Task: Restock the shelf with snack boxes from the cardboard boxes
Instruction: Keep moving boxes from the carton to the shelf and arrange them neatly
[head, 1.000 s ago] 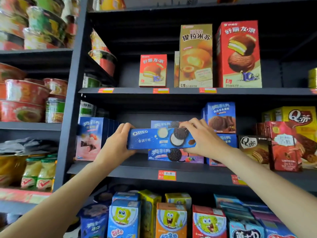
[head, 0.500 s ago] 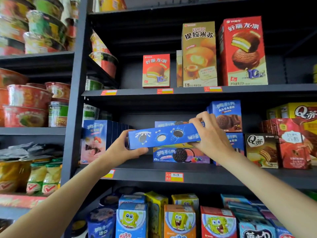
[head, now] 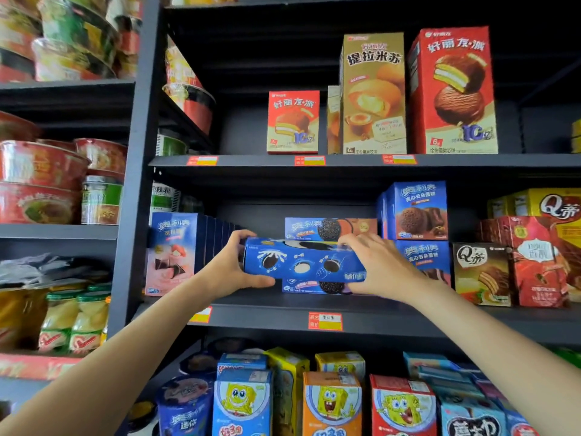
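A long blue Oreo box (head: 301,262) lies flat and level over the middle shelf (head: 393,316). My left hand (head: 232,265) grips its left end and my right hand (head: 377,265) holds its right end. The box sits in front of a stack of Oreo boxes: one (head: 327,228) shows above it and another (head: 317,287) peeks out below. Whether the held box rests on the stack I cannot tell. No cardboard boxes are in view.
Upright blue-pink Oreo boxes (head: 176,253) stand at the left, blue cake boxes (head: 415,212) and Q-brand boxes (head: 481,272) at the right. Red and gold pie boxes (head: 452,89) fill the upper shelf. SpongeBob boxes (head: 333,404) below, noodle bowls (head: 44,165) on the left rack.
Both hands rolled the Oreo box, so another printed face shows, levelled it from a tilt, and pushed it in towards the stack on the middle shelf.
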`<state>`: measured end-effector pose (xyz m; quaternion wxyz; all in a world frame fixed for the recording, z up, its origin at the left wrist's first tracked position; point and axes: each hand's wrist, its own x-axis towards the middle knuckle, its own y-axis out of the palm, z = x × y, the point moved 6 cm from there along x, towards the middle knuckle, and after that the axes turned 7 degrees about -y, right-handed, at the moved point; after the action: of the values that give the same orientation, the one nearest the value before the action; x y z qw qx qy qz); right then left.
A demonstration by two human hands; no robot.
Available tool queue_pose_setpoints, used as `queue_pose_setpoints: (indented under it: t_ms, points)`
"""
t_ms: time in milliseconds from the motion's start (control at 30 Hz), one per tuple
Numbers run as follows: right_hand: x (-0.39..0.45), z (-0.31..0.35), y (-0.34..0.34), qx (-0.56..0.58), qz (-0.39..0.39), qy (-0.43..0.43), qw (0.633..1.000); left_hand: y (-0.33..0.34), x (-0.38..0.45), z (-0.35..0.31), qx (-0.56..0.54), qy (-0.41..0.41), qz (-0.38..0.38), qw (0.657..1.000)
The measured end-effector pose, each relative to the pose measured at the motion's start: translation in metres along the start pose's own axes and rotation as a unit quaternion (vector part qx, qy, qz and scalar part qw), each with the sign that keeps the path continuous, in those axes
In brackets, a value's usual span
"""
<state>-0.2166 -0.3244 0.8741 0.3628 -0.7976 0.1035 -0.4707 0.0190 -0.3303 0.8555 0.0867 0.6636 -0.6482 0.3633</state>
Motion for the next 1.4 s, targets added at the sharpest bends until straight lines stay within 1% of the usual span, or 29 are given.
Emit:
queue_pose_setpoints:
  t_ms: [67, 167, 233, 333, 400, 433, 500, 567, 667, 733, 767, 800, 867, 900, 933, 967, 1000, 1033, 1067, 1100, 1133, 1200, 1233, 1333, 1400]
  points:
    - [-0.001, -0.003, 0.001, 0.045, -0.002, 0.011, 0.999, 0.000, 0.003, 0.008, -0.005, -0.010, 0.004, 1.000]
    - [0.000, -0.008, -0.003, 0.132, -0.043, 0.019, 0.990, -0.002, 0.004, 0.021, -0.043, -0.033, 0.013, 0.998]
    - [0.001, -0.009, -0.008, 0.166, -0.069, 0.020, 0.983, -0.003, 0.001, 0.027, -0.062, -0.043, 0.023, 0.997]
    - [0.000, -0.013, -0.011, 0.213, -0.090, 0.048, 0.972, -0.010, 0.001, 0.031, -0.084, -0.028, -0.007, 0.996]
    - [0.000, -0.017, -0.011, 0.276, -0.105, 0.086, 0.951, -0.019, 0.002, 0.025, -0.053, 0.033, -0.059, 0.996]
    - [0.001, -0.017, -0.009, 0.294, -0.098, 0.094, 0.946, -0.022, 0.002, 0.019, -0.004, 0.073, -0.086, 0.994]
    - [0.004, -0.013, 0.000, 0.286, -0.042, 0.094, 0.953, -0.022, -0.003, 0.005, 0.109, 0.148, -0.126, 0.975]
    - [0.006, -0.009, 0.010, 0.273, -0.007, 0.092, 0.958, -0.017, -0.013, -0.010, 0.193, 0.202, -0.156, 0.947]
    - [0.006, -0.006, 0.015, 0.270, 0.005, 0.102, 0.957, -0.012, -0.026, -0.023, 0.242, 0.275, -0.172, 0.914]
    - [0.006, -0.005, 0.016, 0.274, 0.029, 0.110, 0.955, -0.011, -0.033, -0.028, 0.277, 0.334, -0.177, 0.884]
    - [0.006, -0.004, 0.016, 0.274, 0.039, 0.113, 0.954, -0.012, -0.034, -0.029, 0.288, 0.350, -0.178, 0.874]
    - [0.005, -0.004, 0.015, 0.269, 0.042, 0.117, 0.955, -0.014, -0.034, -0.028, 0.294, 0.351, -0.182, 0.870]
    - [0.005, -0.004, 0.010, 0.243, 0.014, 0.124, 0.962, -0.019, -0.029, -0.022, 0.291, 0.312, -0.194, 0.884]
    - [0.005, -0.004, 0.006, 0.216, -0.017, 0.125, 0.968, -0.020, -0.025, -0.018, 0.280, 0.275, -0.189, 0.900]
    - [0.005, -0.005, 0.000, 0.181, -0.051, 0.124, 0.974, -0.021, -0.021, -0.013, 0.255, 0.226, -0.170, 0.925]
    - [0.005, -0.006, -0.005, 0.140, -0.081, 0.124, 0.979, -0.020, -0.017, -0.006, 0.206, 0.164, -0.131, 0.956]
    - [0.004, -0.005, -0.010, 0.091, -0.105, 0.124, 0.983, -0.018, -0.013, 0.001, 0.128, 0.095, -0.085, 0.984]
    - [0.004, -0.003, -0.015, 0.040, -0.122, 0.121, 0.984, -0.015, -0.012, 0.008, 0.025, 0.032, -0.049, 0.998]
    - [0.003, 0.001, -0.019, -0.007, -0.145, 0.106, 0.984, -0.012, -0.012, 0.014, -0.088, -0.025, -0.029, 0.995]
    - [0.001, 0.006, -0.023, -0.046, -0.173, 0.083, 0.980, -0.010, -0.012, 0.019, -0.187, -0.074, -0.018, 0.979]
    - [-0.001, 0.010, -0.025, -0.075, -0.199, 0.056, 0.975, -0.007, -0.012, 0.020, -0.250, -0.111, -0.006, 0.962]
    - [-0.007, 0.016, -0.028, -0.100, -0.245, 0.025, 0.964, -0.002, -0.012, 0.018, -0.295, -0.151, 0.025, 0.943]
    - [-0.010, 0.018, -0.030, -0.103, -0.259, 0.018, 0.960, 0.001, -0.011, 0.017, -0.304, -0.155, 0.032, 0.940]
    - [-0.016, 0.017, -0.036, -0.093, -0.282, 0.006, 0.955, 0.003, -0.010, 0.008, -0.325, -0.135, 0.047, 0.935]
    - [-0.017, 0.011, -0.036, -0.073, -0.269, 0.005, 0.960, 0.001, -0.010, 0.003, -0.337, -0.112, 0.068, 0.932]
